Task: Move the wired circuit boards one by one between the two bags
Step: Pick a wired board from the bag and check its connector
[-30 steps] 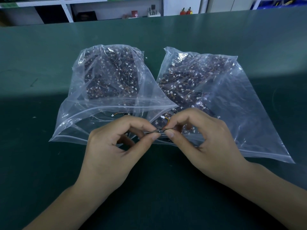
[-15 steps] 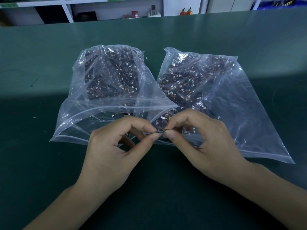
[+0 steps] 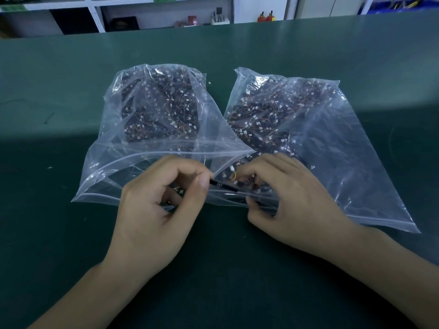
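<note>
Two clear zip bags lie side by side on the green table, the left bag (image 3: pixel 152 129) and the right bag (image 3: pixel 308 138). Both are full of small dark circuit boards with orange wires and white connectors. My left hand (image 3: pixel 154 210) pinches one wired circuit board (image 3: pixel 223 185) by its left end between thumb and forefinger, just in front of the two bag mouths. The board's yellow wire and white plug rise beside the fingertips of my right hand (image 3: pixel 285 198). The right hand's fingers are loosely curled over the right bag's mouth, and its thumb tip sits a little apart from the board's right end.
The green table (image 3: pixel 71 79) stretches wide around the bags. White shelving (image 3: pixel 95 17) with small items stands beyond the far edge. A few tiny scraps lie on the mat left of the bags.
My left hand has drawn the board a little left and up. My right thumb has come off the board's right end, which both hands pinched before.
</note>
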